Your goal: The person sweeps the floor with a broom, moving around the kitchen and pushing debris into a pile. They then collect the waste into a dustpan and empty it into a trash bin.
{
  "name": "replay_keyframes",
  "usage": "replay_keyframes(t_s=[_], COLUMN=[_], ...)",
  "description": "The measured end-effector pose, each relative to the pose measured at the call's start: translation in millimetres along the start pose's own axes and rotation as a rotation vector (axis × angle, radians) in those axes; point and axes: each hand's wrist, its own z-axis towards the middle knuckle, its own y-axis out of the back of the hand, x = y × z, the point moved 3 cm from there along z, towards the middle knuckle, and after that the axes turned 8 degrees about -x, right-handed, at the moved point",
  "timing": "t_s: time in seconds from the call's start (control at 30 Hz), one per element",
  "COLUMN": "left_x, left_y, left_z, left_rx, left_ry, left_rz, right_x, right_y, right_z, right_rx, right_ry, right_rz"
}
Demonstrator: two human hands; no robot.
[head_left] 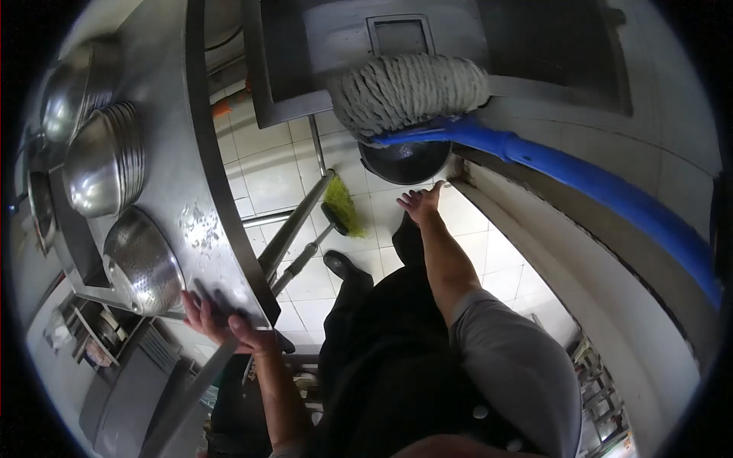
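Note:
At the edge of the steel counter [169, 153], my left hand [221, 324] has its fingers spread, close to a perforated metal bowl [143, 263]. Nothing shows in its grasp. My right hand [422, 201] is held out over the tiled floor with its fingers apart and empty, just below a black bucket [405, 162]. Above that bucket is a grey string mop head [412, 88] on a blue handle [580, 177]. A broom with green bristles [347, 208] stands on the floor, left of my right hand.
Stacked metal bowls [105, 162] stand on the counter at the left. A steel sink or basin [450, 46] lies at the top. A pale low wall [565, 259] runs down the right side. Shelves [95, 332] show at lower left.

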Motion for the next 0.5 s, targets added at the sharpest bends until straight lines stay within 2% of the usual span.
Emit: replay_keyframes(t_s=[0.1, 0.2, 0.3, 0.4, 0.5], left_x=[4, 5, 0, -1, -5], left_y=[6, 13, 6, 7, 3], left_z=[-2, 1, 1, 1, 0], left_rx=[0.047, 0.103, 0.089, 0.081, 0.059], left_ry=[-0.011, -0.055, -0.022, -0.017, -0.007], left_rz=[0.110, 0.178, 0.141, 0.160, 0.149], right_x=[6, 19, 30, 34, 14], right_y=[-14, -23, -22, -18, -21], right_z=[27, 41, 50, 38, 37], right_rx=[0.031, 0.379, 0.266, 0.107, 0.126], right_ry=[-0.059, 0.069, 0.114, 0.047, -0.025], right_rz=[0.087, 0.101, 0.097, 0.090, 0.128])
